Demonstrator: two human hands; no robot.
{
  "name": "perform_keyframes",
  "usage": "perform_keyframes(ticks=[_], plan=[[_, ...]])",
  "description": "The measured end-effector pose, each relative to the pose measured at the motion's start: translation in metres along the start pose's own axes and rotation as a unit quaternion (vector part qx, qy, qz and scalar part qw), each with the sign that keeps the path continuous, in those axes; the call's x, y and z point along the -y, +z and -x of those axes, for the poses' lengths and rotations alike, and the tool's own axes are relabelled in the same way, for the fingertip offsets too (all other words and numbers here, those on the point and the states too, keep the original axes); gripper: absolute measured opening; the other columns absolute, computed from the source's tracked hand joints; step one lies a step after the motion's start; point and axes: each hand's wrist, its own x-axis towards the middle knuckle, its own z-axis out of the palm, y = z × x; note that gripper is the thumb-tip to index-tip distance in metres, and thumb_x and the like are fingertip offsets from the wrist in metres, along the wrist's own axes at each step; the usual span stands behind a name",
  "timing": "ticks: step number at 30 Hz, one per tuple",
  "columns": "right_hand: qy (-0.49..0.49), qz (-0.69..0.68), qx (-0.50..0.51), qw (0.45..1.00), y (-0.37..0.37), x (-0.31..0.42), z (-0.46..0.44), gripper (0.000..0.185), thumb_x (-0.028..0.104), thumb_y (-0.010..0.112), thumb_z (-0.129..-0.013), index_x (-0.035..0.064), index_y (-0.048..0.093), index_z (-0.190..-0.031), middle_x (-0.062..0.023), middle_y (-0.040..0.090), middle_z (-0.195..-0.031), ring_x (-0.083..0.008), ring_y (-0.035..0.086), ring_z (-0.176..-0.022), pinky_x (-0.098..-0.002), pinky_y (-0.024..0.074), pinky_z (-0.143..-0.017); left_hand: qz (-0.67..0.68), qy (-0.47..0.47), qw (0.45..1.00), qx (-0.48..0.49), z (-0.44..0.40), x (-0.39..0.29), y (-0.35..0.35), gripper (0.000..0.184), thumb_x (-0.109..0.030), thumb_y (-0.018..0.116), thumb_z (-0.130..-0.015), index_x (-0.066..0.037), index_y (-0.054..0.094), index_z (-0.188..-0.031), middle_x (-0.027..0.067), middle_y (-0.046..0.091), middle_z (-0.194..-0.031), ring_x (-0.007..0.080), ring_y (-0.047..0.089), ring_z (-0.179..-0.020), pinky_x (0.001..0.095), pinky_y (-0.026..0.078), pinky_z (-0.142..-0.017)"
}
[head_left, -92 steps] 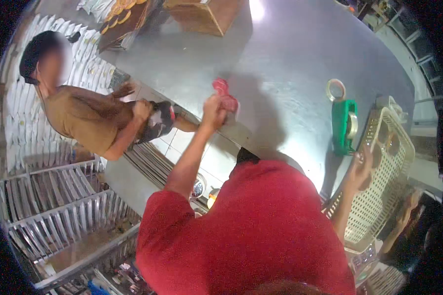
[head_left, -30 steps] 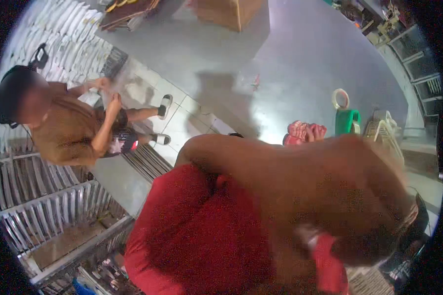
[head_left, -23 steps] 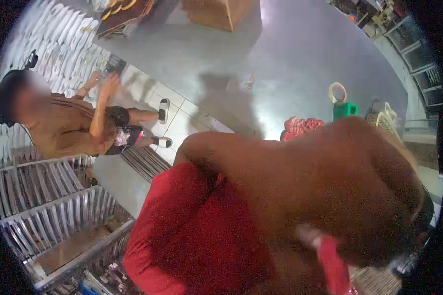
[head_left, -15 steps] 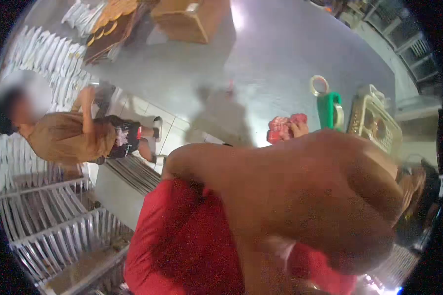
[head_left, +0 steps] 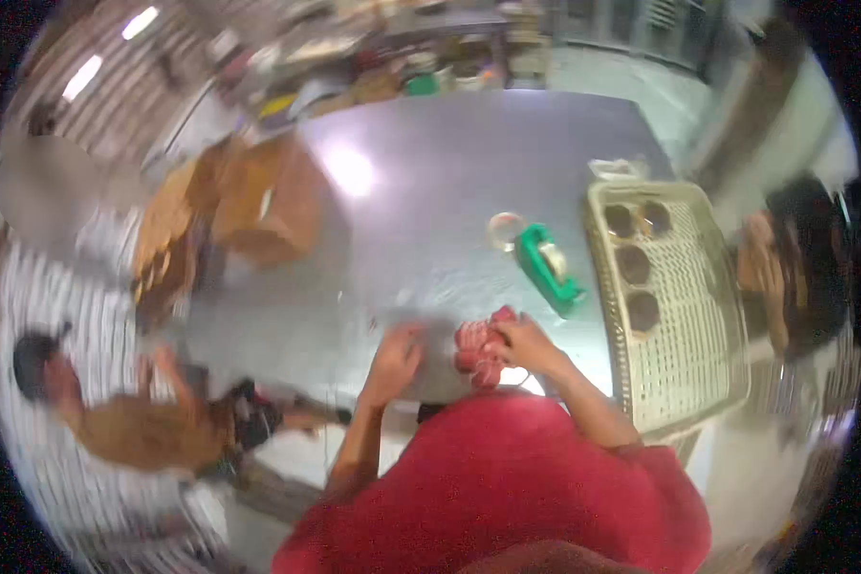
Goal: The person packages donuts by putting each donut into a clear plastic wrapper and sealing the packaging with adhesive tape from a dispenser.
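At the near edge of the metal table lies a small bundle of red and white printed pieces (head_left: 473, 346), its exact kind too blurred to make out. My right hand (head_left: 531, 346) is closed over the right side of this bundle, fingers curled onto it. To the left of the bundle, apart from it, my left hand (head_left: 395, 364) hovers over the table edge; motion smears its fingers. Just beyond the bundle stands a green tape dispenser (head_left: 548, 273) with a roll of tape in it. A loose tape roll (head_left: 507, 231) lies beside the dispenser.
On the right, a cream plastic basket (head_left: 679, 354) holds several round dark items. Cardboard boxes (head_left: 272, 206) occupy the table's left side. A person in a brown shirt (head_left: 148, 430) is at the left; another person's hands (head_left: 763, 268) show beyond the basket.
An arm that filled the foreground has come down, and both hands now show at the table edge. The camera view has turned, bringing the whole tabletop and basket into sight.
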Motion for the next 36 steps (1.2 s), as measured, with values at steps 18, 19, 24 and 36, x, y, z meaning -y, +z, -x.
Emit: perform_keyframes(ticks=[18,19,24,36], plan=[[-0.004,0.091,-0.018,0.996,0.019,-0.011,0.011,0.039,0.042,0.074,-0.069,0.0192,0.068,-0.100,-0.0077,0.071,-0.093,-0.0326,0.062,-0.101,-0.0507,0.0415,-0.088,0.015,-0.128,0.948,0.290,-0.012,-0.009,0.077,0.038,-0.026,0.061,-0.092,-0.005,0.057,-0.124,0.0157,0.065,-0.113,0.0251,0.061,-0.103,0.0365,0.045,-0.094],[0.008,0.082,-0.012,0.996,0.021,-0.011,0.011,0.037,0.041,0.073,-0.071,0.0203,0.067,-0.101,-0.0067,0.071,-0.093,-0.0318,0.062,-0.102,-0.0522,0.0391,-0.090,0.009,-0.125,0.947,0.297,-0.010,-0.015,0.082,0.038,-0.026,0.061,-0.092,-0.005,0.057,-0.124,0.0157,0.065,-0.113,0.0251,0.061,-0.103,0.0365,0.045,-0.094],[0.026,0.033,-0.025,0.999,0.020,-0.007,0.017,0.032,0.038,0.071,-0.077,0.0219,0.066,-0.105,-0.0056,0.071,-0.090,-0.0333,0.062,-0.101,-0.0564,0.0345,-0.092,0.098,-0.081,0.963,0.238,-0.011,-0.037,0.083,0.035,-0.028,0.061,-0.093,-0.003,0.057,-0.118,0.0102,0.066,-0.107,0.0185,0.060,-0.098,0.0349,0.046,-0.090],[0.037,0.032,-0.036,0.998,0.030,-0.014,0.021,0.036,0.038,0.071,-0.077,0.0147,0.064,-0.104,-0.0135,0.070,-0.090,-0.0355,0.064,-0.098,-0.0677,0.0311,-0.094,0.129,-0.197,0.922,0.309,-0.014,-0.020,0.067,0.035,-0.022,0.069,-0.090,-0.001,0.060,-0.116,0.0097,0.066,-0.093,0.0194,0.060,-0.085,0.0324,0.048,-0.080]])
